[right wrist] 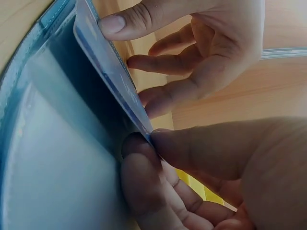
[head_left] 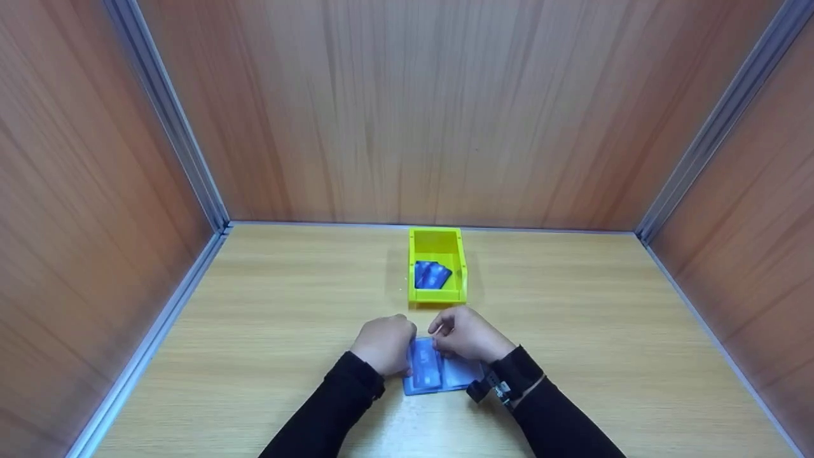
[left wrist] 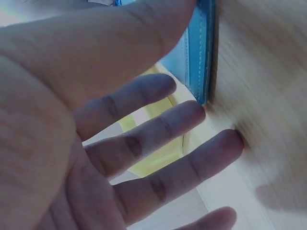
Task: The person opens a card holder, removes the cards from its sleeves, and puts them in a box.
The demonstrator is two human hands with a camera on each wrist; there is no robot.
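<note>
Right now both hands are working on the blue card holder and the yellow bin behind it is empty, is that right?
Not quite: the yellow bin is not empty; the head view shows blue cards in it. Both hands, left hand and right hand, are at the blue card holder.

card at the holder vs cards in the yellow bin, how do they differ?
Grip: the card at the holder is pinched by the right hand and touched at its top corner by the left hand; the cards in the bin are untouched.
Place: it sits at the blue card holder on the table; the cards in the bin lie inside the yellow bin.
Count: one against at least two, overlapping.
Shared: dark blue.
</note>
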